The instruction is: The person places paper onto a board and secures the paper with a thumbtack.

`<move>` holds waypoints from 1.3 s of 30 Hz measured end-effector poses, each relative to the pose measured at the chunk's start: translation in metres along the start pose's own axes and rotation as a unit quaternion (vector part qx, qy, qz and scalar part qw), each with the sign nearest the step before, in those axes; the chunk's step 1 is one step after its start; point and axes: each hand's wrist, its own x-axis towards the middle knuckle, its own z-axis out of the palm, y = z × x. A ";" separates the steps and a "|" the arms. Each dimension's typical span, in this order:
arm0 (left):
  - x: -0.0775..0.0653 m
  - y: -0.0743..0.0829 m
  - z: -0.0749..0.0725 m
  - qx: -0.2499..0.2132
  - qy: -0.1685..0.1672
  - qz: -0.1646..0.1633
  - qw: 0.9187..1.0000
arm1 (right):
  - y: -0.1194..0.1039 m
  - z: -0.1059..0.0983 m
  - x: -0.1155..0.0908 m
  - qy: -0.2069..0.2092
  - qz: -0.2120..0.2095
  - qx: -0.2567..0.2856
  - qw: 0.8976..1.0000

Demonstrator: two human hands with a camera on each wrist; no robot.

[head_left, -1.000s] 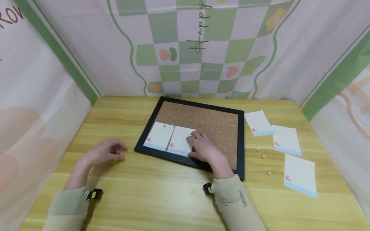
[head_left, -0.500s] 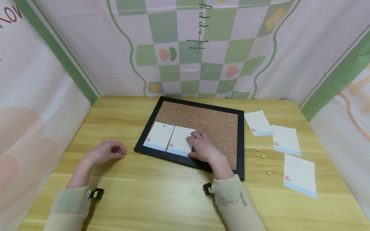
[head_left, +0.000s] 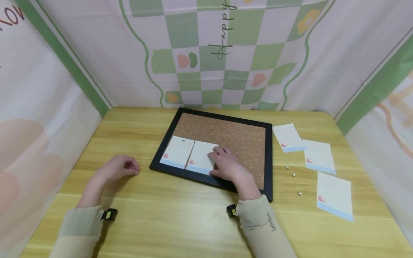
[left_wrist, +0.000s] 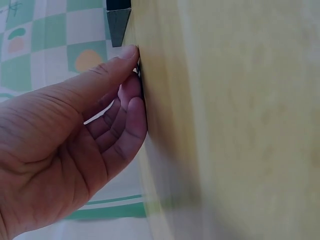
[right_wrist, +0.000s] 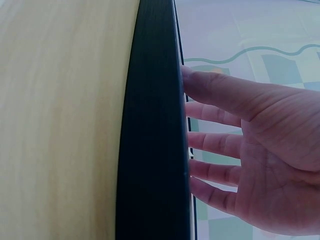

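Observation:
A corkboard (head_left: 245, 143) with a black frame lies on the table. Two white note cards with blue bottom strips rest side by side on it. The left card (head_left: 176, 152) bears a silver thumbtack (head_left: 183, 141) near its top; none shows on the right card (head_left: 201, 157). My right hand (head_left: 230, 166) rests its fingertips on that card's right edge, fingers spread in the right wrist view. Left of the board, my left hand (head_left: 117, 168) brings thumb and index finger together at the table surface. A small glint, apparently a thumbtack (left_wrist: 137, 70), shows between them, mostly hidden.
Three more note cards, a far one (head_left: 288, 138), a middle one (head_left: 320, 156) and a near one (head_left: 335, 195), lie right of the board. Three loose thumbtacks (head_left: 293, 175) sit between board and cards. A patterned cloth (head_left: 213, 79) hangs behind the table.
My left thumb and index finger have closed together from a wider gap, and that hand has shifted slightly. The right hand, board and cards look unmoved.

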 end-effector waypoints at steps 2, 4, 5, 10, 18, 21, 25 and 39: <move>0.000 0.001 0.000 0.007 0.002 -0.012 1.000 | 0.000 0.000 0.000 -0.001 0.000 0.001 1.000; 0.001 0.001 0.000 0.013 0.006 -0.024 1.000 | 0.000 0.000 0.000 -0.001 0.000 0.000 1.000; 0.001 0.001 0.000 0.016 0.008 -0.028 0.999 | 0.000 0.000 0.000 0.000 -0.001 -0.001 1.000; 0.002 0.003 0.000 0.022 0.019 -0.047 0.998 | -0.001 0.000 0.000 0.001 0.000 -0.001 1.000; 0.006 0.012 0.000 -0.003 0.060 -0.058 0.996 | -0.001 0.000 0.002 -0.006 0.003 0.000 1.000; 0.010 0.019 -0.001 -0.006 0.076 -0.048 0.996 | -0.001 0.000 0.002 -0.010 0.005 0.002 1.000; 0.020 0.032 0.000 -0.006 0.091 -0.025 0.996 | -0.001 0.000 0.002 -0.010 0.005 0.005 1.000; 0.060 0.088 0.015 -0.026 0.137 0.045 0.989 | -0.001 0.000 0.001 -0.006 0.001 -0.001 1.000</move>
